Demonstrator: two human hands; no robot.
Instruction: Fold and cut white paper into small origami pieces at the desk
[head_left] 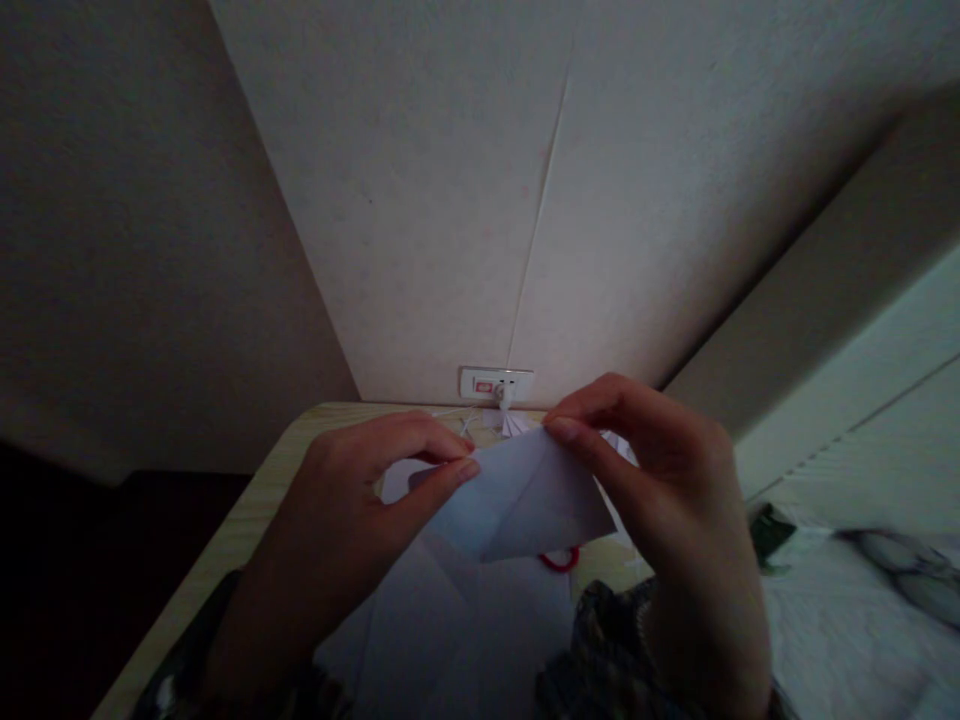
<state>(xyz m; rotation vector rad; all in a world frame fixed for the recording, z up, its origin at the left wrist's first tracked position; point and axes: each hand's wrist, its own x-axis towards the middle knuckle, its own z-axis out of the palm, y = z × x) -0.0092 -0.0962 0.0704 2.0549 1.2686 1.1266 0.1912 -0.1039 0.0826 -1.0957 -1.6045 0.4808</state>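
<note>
Between my two hands hangs a piece of white paper [517, 495] with crease lines across it. My left hand [382, 500] pinches its upper left edge between thumb and fingers. At the upper right corner, my right hand [652, 470] pinches it the same way. Beneath it, larger white paper [465, 630] lies on the wooden table [277, 490]. A red loop [560, 560], perhaps a scissors handle, shows partly under the held paper. Behind the hands lies a small pleated piece of paper [514, 424].
A wall socket [495, 384] with a white plug [504, 395] is just above the table's back edge. White cable runs on the table there. To the right are eyeglasses [911, 570] and a green packet [771, 535] on a white surface.
</note>
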